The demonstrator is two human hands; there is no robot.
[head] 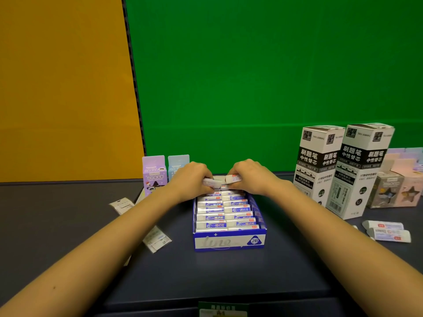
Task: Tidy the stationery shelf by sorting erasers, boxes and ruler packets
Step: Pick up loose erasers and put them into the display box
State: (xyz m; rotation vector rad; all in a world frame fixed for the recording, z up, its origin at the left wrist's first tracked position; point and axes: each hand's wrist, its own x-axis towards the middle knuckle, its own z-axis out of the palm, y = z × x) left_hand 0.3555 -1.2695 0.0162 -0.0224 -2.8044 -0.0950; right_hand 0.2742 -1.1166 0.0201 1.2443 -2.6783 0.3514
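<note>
Forearms reach over blue eraser tray (229, 241) mid-shelf. Left hand (192, 177) and right hand (249, 176) each pinch eraser at back row, slotting in. Next: press flat, fetch loose erasers (386, 229) at right.

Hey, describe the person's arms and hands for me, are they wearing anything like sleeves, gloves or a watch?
Both forearms are bare all the way to the frame's bottom edge: no sleeves show. The left hand and right hand are gloveless, with no watch, bracelet or ring visible on the sides that show. There is a small dark spot on the left forearm.
</note>
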